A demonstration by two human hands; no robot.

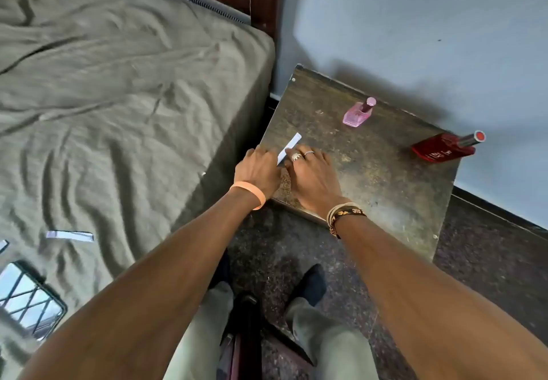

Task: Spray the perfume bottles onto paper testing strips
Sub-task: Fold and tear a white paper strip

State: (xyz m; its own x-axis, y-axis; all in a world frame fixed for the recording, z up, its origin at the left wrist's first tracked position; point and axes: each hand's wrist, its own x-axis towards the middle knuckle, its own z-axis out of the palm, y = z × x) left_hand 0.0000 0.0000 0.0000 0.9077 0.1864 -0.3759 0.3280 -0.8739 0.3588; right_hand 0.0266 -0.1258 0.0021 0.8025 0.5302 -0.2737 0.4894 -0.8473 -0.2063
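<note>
White paper strip (pixel 292 144): likely feather-light, bends easily.
Left hand (pixel 259 169) pinches its near end; right hand (pixel 314 179) presses it flat.

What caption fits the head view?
Left hand pinches, right hand presses a strip on the table; pink bottle, red bottle untouched.
</note>
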